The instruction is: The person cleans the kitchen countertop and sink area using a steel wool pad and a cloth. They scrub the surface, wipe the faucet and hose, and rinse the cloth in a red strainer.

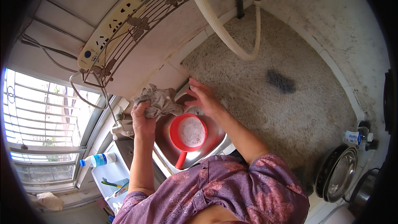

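Observation:
My left hand (144, 119) grips a crumpled, damp-looking grey cloth (158, 101) above the left side of a stainless steel sink (211, 141). Apart from the cloth, my right hand (202, 98) hangs over the sink's far edge with its fingers spread, and I see nothing in it. Below both hands, a red plastic ladle-like dipper (174, 140) stands in the sink, its handle pointing toward me. Whitish, foamy liquid (192, 132) fills much of the dipper.
A tap (122, 130) stands left of the sink. Overhead hang a wire rack (136, 28) with a power strip (107, 34) and a pale hose (217, 25). A dark scouring pad (280, 81) lies on the rough surface at right. Metal pans (340, 174) lean at far right.

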`<state>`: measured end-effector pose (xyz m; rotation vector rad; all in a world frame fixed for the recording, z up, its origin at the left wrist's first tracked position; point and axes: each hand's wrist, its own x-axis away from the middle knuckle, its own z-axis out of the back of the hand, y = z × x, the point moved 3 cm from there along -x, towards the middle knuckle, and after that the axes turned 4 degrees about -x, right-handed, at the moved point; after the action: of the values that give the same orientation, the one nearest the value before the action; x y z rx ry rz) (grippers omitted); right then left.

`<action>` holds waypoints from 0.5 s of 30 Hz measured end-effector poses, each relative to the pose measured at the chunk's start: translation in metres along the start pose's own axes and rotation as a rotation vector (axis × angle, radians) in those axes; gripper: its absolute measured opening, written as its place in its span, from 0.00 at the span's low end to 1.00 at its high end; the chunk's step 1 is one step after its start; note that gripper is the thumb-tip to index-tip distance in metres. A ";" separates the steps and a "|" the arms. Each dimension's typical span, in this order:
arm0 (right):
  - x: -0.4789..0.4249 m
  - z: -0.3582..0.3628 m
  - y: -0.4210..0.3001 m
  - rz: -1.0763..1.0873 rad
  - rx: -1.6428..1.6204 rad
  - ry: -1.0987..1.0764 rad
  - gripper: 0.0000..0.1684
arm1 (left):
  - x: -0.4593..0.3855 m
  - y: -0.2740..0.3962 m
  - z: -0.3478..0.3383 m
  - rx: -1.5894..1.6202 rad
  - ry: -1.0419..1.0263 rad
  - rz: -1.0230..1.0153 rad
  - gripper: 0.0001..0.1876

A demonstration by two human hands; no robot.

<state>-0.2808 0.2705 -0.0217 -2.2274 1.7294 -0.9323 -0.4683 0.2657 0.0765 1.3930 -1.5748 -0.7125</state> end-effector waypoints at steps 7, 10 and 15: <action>-0.021 -0.026 -0.011 -0.042 -0.351 -0.414 0.19 | 0.000 -0.024 -0.064 -0.164 -0.316 -0.048 0.25; -0.064 -0.022 -0.054 0.117 -0.497 -0.288 0.16 | 0.002 -0.010 -0.061 -0.199 -0.263 -0.185 0.24; -0.112 -0.077 -0.152 0.660 -0.394 -0.124 0.29 | 0.018 -0.019 -0.007 -0.476 -0.001 -0.193 0.16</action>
<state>-0.2155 0.4390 0.0722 -1.6233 2.5019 -0.3164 -0.4531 0.2455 0.0673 1.1901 -1.1756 -1.1206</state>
